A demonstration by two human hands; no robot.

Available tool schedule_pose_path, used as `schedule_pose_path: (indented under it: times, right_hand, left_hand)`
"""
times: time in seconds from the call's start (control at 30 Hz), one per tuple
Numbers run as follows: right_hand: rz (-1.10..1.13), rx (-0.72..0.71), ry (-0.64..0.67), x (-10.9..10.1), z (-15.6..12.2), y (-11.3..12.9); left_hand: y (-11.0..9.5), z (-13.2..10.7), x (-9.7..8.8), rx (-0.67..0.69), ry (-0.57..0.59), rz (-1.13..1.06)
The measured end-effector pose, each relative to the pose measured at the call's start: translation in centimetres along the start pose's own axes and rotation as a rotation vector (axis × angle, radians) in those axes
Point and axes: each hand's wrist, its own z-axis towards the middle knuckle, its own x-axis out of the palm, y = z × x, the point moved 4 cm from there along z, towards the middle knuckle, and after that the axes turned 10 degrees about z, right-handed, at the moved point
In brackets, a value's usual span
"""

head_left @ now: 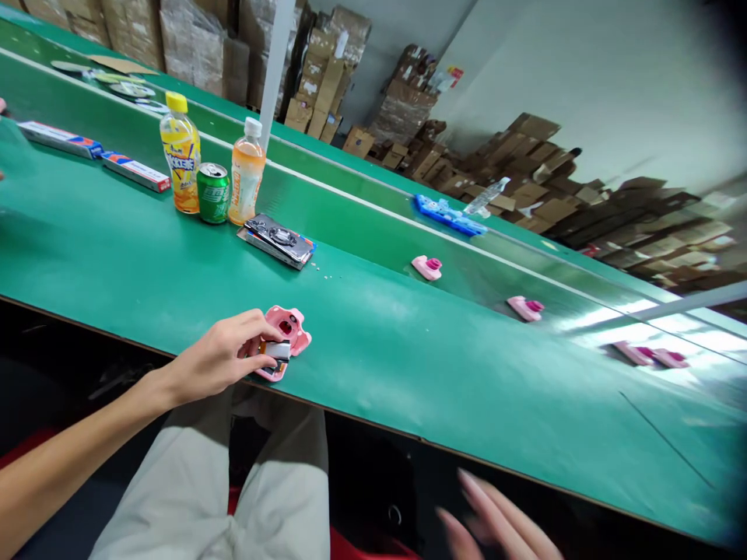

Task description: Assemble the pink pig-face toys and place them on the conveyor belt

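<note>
Pink plastic toy [290, 327] sits at the near edge of the green table [408, 365], pinched by the left hand [219, 358]; the right hand [496, 521] hangs blurred at the near right, fingers loosely spread.

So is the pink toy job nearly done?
No finished pile shows. The left hand grips one pink toy at the green table's near edge; the right hand hangs open below it. Four more pink pieces lie farther along the table, untouched, so likely plenty remains.
</note>
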Motion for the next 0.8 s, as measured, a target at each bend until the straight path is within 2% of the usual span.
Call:
schedule_pose_path:
  times: [0.07,0.13,0.2,0.27,0.47,0.6,0.67,0.73,0.8]
  right_hand:
    - [0.12,-0.307,0.104,3.1,2.9,5.4]
    - [0.22,-0.493,0.323,7.1,6.2,9.4]
    - [0.209,-0.571,0.452,10.0,8.9,11.4]
    - [0.141,-0.604,0.52,11.5,10.1,12.0]
    - [0.024,-0.779,0.569,10.9,8.8,11.7]
    - [0.115,-0.727,0.546,10.5,9.3,10.8]
    - [0.213,-0.666,0.491,10.3,9.8,10.1]
    - [0.303,-0.606,0.434,10.0,10.1,9.5]
    - [0.35,-0.572,0.415,10.0,10.1,9.2]
  left_hand:
    - [-0.8,0.1,0.5,0.075,0.072,0.042]
    - [-1.2,0.1,0.8,0.106,0.109,0.05]
    - [-1.3,0.0,0.9,0.103,0.105,0.048]
    - [-1.2,-0.3,0.9,0.089,0.093,0.046]
    - [-0.3,-0.5,1.0,0.022,0.085,0.013]
    - [-0.1,-1.0,1.1,0.104,0.085,-0.029]
    - [0.1,-1.4,1.0,0.146,-0.008,-0.008]
    - [0.4,-1.7,0.9,0.122,-0.147,0.056]
    - [0.7,-1.6,1.3,0.085,-0.208,0.129]
